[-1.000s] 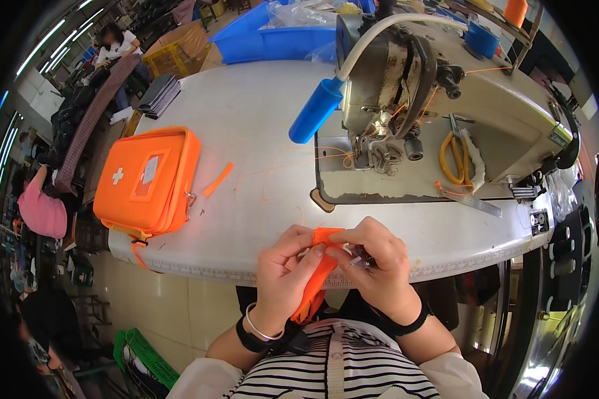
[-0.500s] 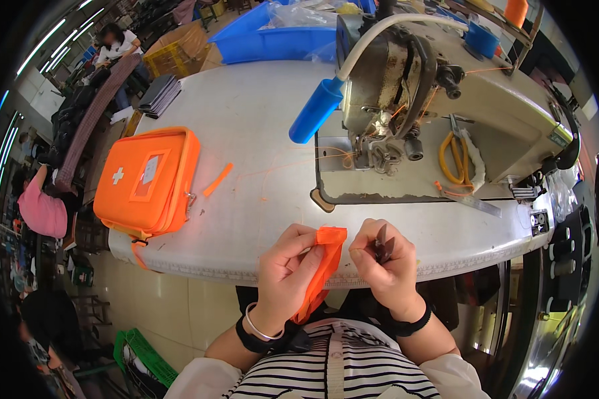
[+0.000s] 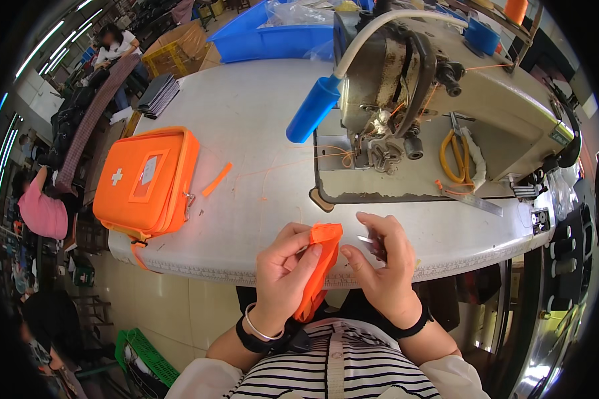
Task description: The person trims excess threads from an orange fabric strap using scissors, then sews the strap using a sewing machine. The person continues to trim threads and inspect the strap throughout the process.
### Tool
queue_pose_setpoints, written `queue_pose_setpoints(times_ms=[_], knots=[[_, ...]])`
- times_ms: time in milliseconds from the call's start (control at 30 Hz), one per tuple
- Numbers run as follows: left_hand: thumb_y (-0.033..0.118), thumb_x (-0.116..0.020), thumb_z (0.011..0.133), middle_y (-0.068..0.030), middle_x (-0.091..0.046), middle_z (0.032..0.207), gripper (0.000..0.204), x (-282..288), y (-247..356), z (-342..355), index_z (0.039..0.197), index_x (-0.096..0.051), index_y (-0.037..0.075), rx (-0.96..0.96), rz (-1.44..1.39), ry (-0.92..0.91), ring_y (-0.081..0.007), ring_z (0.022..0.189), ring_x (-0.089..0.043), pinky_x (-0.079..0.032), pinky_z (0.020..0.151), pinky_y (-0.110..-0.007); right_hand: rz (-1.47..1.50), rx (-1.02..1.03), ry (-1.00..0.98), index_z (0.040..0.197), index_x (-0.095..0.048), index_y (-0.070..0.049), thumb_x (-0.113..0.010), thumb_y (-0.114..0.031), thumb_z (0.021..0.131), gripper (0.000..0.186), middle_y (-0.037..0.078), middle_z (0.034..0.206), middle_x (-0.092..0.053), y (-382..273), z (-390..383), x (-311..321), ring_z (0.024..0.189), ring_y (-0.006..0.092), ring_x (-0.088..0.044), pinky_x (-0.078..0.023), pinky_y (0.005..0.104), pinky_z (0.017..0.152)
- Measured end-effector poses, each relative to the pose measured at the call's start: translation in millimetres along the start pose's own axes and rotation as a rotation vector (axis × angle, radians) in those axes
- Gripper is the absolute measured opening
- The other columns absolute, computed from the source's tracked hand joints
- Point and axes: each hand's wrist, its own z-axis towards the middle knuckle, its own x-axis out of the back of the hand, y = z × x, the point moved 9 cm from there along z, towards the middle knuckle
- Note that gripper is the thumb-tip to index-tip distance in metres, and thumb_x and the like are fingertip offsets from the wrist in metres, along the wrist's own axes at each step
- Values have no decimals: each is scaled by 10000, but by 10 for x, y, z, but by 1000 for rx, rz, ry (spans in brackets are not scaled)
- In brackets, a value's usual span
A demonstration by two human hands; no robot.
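Over the table's front edge, my left hand [image 3: 279,272] pinches the folded top end of an orange fabric strap [image 3: 324,256], whose length hangs down towards my lap. Close on its right is my right hand [image 3: 389,272], thumb and forefinger spread apart. Small dark thread snips [image 3: 378,248] lie in that palm under the curled fingers, a bright blade tip poking out towards the strap. The blade does not touch the strap. Farther left on the table rests an orange first-aid pouch [image 3: 140,179] with a white cross, and beside it a short orange strip [image 3: 217,179].
A sewing machine [image 3: 519,120] with a blue-tipped hose [image 3: 314,110] fills the right side of the table [image 3: 259,120]. Yellow-handled scissors [image 3: 454,159] and a metal ruler [image 3: 476,203] lie by it. A blue bin [image 3: 273,41] stands behind; a green crate [image 3: 146,359] is on the floor. Other people work at left.
My right thumb and forefinger have parted from a pinch, and the snips have turned in the palm. The strap in my left hand has shifted slightly left and up.
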Motion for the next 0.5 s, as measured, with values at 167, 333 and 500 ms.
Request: queue_pose_setpoints(times_ms=[167, 333, 500], knots=[[-47, -520, 871, -73, -531, 977, 211, -59, -15, -13, 1067, -592, -69, 2, 40, -53, -105, 852, -516, -421, 740, -214, 169, -141, -25, 997, -579, -24, -719, -41, 733, 299, 58, 751, -571, 19, 47, -46, 577, 109, -480, -417, 230, 514], [-37, -525, 874, -68, -532, 978, 215, -127, 38, -8, 1077, -595, -56, -9, 104, -103, -102, 853, -513, -419, 741, -209, 263, -214, 31, 976, -579, -28, -663, 27, 753, 245, 66, 729, -564, 166, 18, -50, 583, 122, -504, -425, 229, 538], [-32, -525, 877, -72, -530, 990, 218, -46, 5, -9, 1083, -591, -56, -21, 73, -20, -106, 856, -515, -422, 744, -210, 93, 101, -22, 872, -621, -32, -657, 70, 608, 286, 59, 721, -557, -102, -12, -64, 522, 163, -524, -428, 261, 454]])
